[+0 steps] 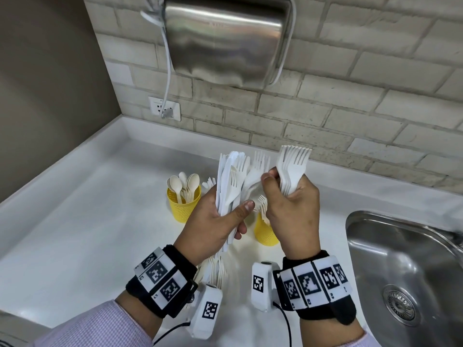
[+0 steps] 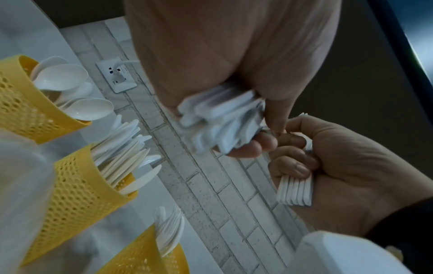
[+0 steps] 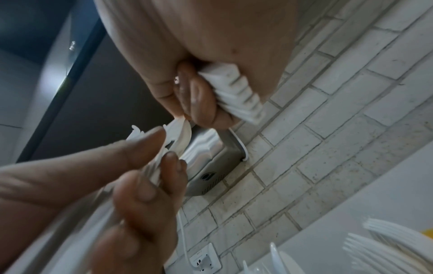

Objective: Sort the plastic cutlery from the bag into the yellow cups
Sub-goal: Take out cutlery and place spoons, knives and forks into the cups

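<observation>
My left hand [image 1: 225, 221] grips a mixed bundle of white knives and forks [image 1: 230, 181] upright above the counter; their handle ends [image 2: 220, 122] stick out below its fist. My right hand [image 1: 288, 204] holds a stack of forks [image 1: 292, 169], tines up. Its thumb and forefinger pinch a fork [image 1: 255, 176] at the bundle's right edge. Three yellow mesh cups stand below: the spoon cup [image 1: 184, 204], the fork cup [image 1: 265, 231] and the knife cup [image 2: 77, 185]. My left hand hides the knife cup in the head view.
More forks [image 1: 215, 271] lie on the white counter [image 1: 87, 221] under my left wrist. A steel sink [image 1: 400, 259] is sunk in at the right. A steel hand dryer [image 1: 225, 38] hangs on the brick wall, with a socket [image 1: 164, 108] below it.
</observation>
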Motion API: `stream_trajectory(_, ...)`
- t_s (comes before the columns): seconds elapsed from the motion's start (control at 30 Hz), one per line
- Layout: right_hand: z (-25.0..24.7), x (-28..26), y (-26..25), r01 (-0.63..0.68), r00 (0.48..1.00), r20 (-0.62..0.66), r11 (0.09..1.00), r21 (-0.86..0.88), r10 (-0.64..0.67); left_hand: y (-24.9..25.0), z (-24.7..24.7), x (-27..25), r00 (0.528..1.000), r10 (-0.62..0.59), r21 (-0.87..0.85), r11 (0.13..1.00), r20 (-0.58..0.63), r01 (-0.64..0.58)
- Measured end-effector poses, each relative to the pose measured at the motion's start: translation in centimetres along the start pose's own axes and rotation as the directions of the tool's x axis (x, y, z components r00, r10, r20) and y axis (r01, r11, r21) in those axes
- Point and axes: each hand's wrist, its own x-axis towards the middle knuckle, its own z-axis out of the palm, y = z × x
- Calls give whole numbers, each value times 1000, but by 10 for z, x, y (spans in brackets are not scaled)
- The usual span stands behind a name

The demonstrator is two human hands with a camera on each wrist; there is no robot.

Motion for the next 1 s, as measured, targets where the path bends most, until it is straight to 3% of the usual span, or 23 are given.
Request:
stream_trajectory(0.17, -1, 9, -2, -32, 998, -60, 999, 40, 34, -2, 1, 0, 1000, -10, 35, 999, -13, 11)
stream_trajectory(0.37, -3, 5, -6, 20, 999, 43, 1000, -3, -20, -2, 0, 1, 1000, 2, 85, 996, -12, -1)
stream_trajectory(0.5, 2, 6, -11, -69, 997, -7, 991, 115, 71, -3, 0, 1, 1000, -1, 98, 995, -17, 3)
stream_trajectory(0.63, -1, 10, -19, -224, 970, 12, 880, 418, 241, -4, -1, 1, 1000, -20, 94, 995, -24, 22)
stream_trajectory(0.73, -6, 15, -21, -230, 960, 8, 770, 595, 280, -4, -1, 1, 1000, -26, 82, 996, -14, 28)
stream_trajectory(0.93, -16, 25, -24, -239, 946, 45, 597, 766, 321, -4, -1, -1, 1000, -29, 94, 995, 1, 29)
stream_trajectory(1.0, -19, 26, -31, -205, 948, 7, 590, 781, 320, -5, -2, 0, 1000, -26, 92, 995, 4, 26)
